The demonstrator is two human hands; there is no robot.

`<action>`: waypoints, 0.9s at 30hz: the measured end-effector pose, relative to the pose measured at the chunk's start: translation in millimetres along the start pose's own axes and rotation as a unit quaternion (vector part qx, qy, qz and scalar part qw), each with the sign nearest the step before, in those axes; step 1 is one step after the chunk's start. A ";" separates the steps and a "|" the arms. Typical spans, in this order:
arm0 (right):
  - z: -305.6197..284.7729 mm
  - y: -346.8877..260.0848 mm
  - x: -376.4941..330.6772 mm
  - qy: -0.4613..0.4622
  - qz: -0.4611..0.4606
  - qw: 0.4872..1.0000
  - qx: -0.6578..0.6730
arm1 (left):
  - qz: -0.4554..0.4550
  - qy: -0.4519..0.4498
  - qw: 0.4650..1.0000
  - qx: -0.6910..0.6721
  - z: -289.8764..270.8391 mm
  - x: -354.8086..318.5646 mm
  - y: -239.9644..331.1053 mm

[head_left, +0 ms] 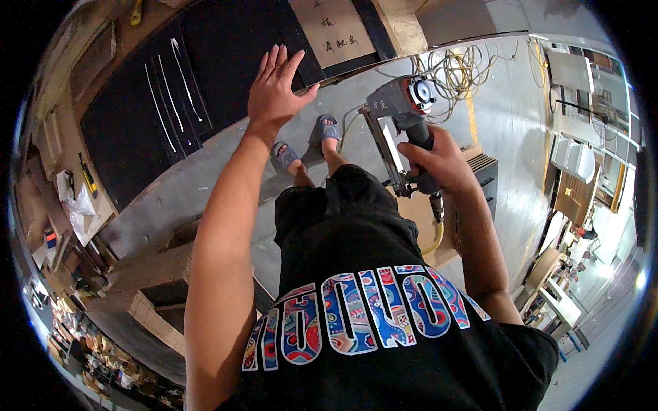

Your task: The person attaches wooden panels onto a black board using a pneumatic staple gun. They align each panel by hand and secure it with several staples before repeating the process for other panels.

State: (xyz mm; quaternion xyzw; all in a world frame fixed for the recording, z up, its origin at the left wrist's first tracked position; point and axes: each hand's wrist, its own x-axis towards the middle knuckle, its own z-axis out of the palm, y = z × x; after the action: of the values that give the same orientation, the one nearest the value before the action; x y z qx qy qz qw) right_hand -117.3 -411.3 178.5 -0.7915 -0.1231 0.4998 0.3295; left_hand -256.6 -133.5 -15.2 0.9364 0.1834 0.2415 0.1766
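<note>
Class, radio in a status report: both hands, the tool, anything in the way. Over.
Left hand open, flat against the black panel. Right hand gripping the pneumatic nail gun, yellow air hose trailing below. Coiled hose on the floor ahead.

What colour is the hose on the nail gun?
Yellow. The hose hangs below the nail gun held in the right hand, seen in the head view.

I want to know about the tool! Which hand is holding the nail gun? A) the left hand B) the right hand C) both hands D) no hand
B: the right hand is wrapped around the nail gun handle, while the left hand is spread flat on the big dark panel.
</note>
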 end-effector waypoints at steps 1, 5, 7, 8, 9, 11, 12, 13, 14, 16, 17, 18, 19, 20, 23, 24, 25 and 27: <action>3.7 -0.3 -1.6 0.008 0.006 1.000 -0.013 | -0.002 -0.001 1.000 0.003 0.1 -0.5 -0.4; 10.0 2.6 0.6 0.019 0.006 0.998 -0.057 | 0.004 0.006 1.000 -0.002 0.7 -0.2 0.2; 11.5 -5.9 3.3 0.022 -0.014 0.998 -0.056 | 0.006 0.008 1.000 -0.006 -0.8 0.2 2.4; 12.7 -11.5 5.0 0.024 -0.024 0.998 -0.056 | 0.007 0.010 1.000 -0.008 -1.9 0.3 2.6; 15.6 -16.8 6.2 0.027 -0.045 0.999 -0.014 | 0.012 0.011 1.000 -0.009 -1.3 0.4 1.8; 18.8 -19.3 18.5 0.025 -0.079 0.997 0.000 | 0.022 0.014 1.000 -0.010 0.4 1.5 -0.1; 20.6 -20.7 26.3 0.023 -0.096 0.995 0.006 | 0.018 0.012 1.000 -0.009 1.7 0.8 -1.5; 21.5 -25.6 32.0 0.020 -0.100 0.995 -0.020 | 0.013 0.011 1.000 -0.008 3.3 0.0 -2.6; 23.6 -29.8 37.2 0.027 -0.103 0.993 -0.044 | 0.009 0.009 1.000 -0.006 4.3 -2.0 -3.3; 26.1 -37.7 45.5 0.042 -0.107 0.989 -0.089 | 0.012 0.009 1.000 -0.018 1.2 -0.5 -0.7; 27.3 -43.5 46.5 0.041 -0.110 0.987 -0.106 | 0.013 0.009 1.000 -0.024 -0.3 -0.3 1.2; 29.5 -48.0 47.4 0.040 -0.112 0.988 -0.097 | 0.024 0.025 0.999 -0.032 1.8 -2.4 -1.2; 31.7 -51.5 48.1 0.039 -0.114 0.989 -0.089 | 0.035 0.041 0.998 -0.041 4.4 -3.1 -4.3; 33.7 -54.6 48.0 0.038 -0.116 0.989 -0.080 | 0.047 0.057 0.996 -0.049 6.8 -4.8 -6.8; 38.2 -61.6 45.3 0.050 -0.115 0.989 -0.078 | 0.045 0.056 0.996 -0.045 8.6 -5.1 -5.8; 38.8 -61.6 45.7 0.050 -0.115 0.989 -0.075 | 0.046 0.057 0.996 -0.046 9.0 -5.1 -6.3; 39.2 -61.0 46.4 0.051 -0.115 0.989 -0.072 | 0.047 0.058 0.996 -0.048 9.4 -5.1 -6.9; 39.5 -60.3 46.9 0.049 -0.113 0.990 -0.064 | 0.047 0.058 0.996 -0.052 9.3 -4.8 -6.9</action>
State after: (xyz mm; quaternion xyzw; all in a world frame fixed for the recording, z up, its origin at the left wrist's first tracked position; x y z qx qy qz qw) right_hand -121.6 -325.6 172.8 -0.8153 -0.2272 0.4113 0.3383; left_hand -257.5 -131.9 -27.6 0.9180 0.1362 0.3125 0.2027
